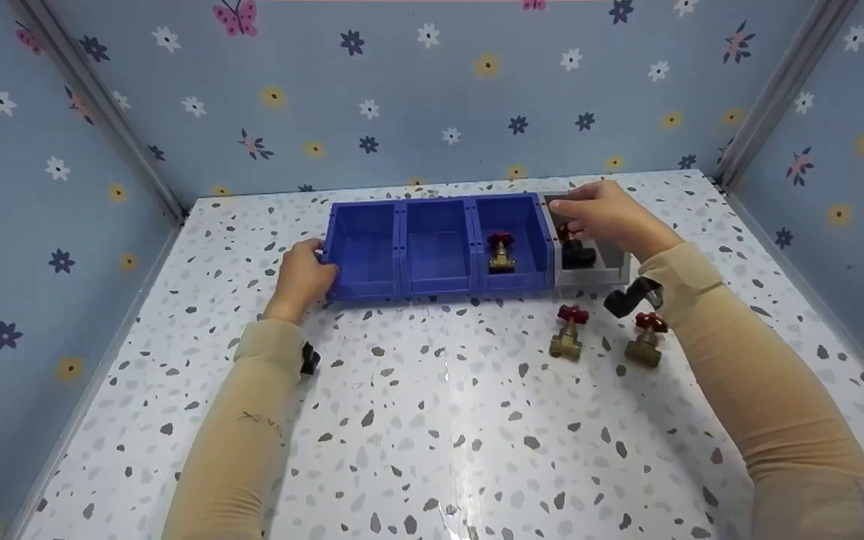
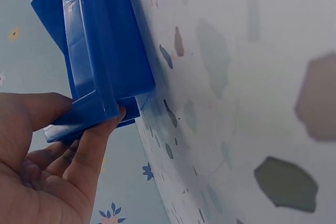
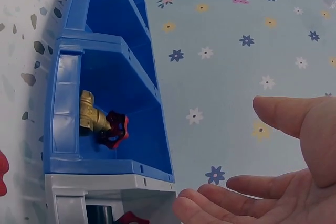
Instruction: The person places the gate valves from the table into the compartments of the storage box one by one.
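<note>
- While the left hand (image 1: 301,277) pinches the leftmost blue bin (image 1: 363,251), probably for steadiness, the right hand (image 1: 613,217) has its fingers released by the gray bin (image 1: 592,278).
- A brass gate valve (image 1: 502,257) sits in the third blue bin (image 1: 513,282).

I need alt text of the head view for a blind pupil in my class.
A left hand grips the end of three blue bins; the right hand is at the adjoining grey bin. A red-handled valve sits in the rightmost blue bin, two valves on the table.
</note>
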`<state>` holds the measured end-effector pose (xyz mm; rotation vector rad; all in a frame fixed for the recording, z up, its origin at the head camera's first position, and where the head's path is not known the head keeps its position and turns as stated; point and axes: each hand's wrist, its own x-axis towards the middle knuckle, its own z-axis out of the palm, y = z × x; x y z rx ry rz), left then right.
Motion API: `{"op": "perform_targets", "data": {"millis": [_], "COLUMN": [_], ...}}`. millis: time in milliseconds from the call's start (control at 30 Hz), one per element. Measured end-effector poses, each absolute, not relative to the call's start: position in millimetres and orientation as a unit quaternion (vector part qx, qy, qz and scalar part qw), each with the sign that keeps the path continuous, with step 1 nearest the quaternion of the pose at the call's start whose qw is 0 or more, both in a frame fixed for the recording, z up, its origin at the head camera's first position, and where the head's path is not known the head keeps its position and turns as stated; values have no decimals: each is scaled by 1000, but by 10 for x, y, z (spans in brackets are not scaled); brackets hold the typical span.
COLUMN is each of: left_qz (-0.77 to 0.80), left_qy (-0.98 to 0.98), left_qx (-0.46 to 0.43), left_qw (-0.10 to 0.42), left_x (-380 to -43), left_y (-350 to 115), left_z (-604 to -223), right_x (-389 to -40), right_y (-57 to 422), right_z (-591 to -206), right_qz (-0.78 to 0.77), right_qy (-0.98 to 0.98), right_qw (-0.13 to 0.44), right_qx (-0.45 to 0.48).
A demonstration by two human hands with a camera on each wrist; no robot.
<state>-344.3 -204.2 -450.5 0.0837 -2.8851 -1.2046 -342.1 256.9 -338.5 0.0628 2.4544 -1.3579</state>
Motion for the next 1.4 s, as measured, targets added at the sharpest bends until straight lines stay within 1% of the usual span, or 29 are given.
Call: {"op": "perform_targets", "data": {"millis": [267, 700, 1067, 1400], "left_qz": [-376, -381, -388, -368], "left_qy": [-926, -924, -921, -930], "left_qx": [38, 27, 15, 12], "left_qw": [-6, -3, -1, 3], "left_x": [-3459, -3440, -3397, -3359], "left_y": [-2042, -2068, -2024, -2001], "left_z": [-4497, -4481, -4485, -4472], "right_x": [-3423, -3397, -3399, -3431], "right_y": [2719, 3046, 3298, 3482], "right_z": [-3423, -3534, -3658, -3808], "right_qz": [-486, -441, -425, -416], "right_qy": [859, 894, 903, 908], "right_qw": [160, 77, 71, 51], "right_qx": [23, 6, 1, 6]}}
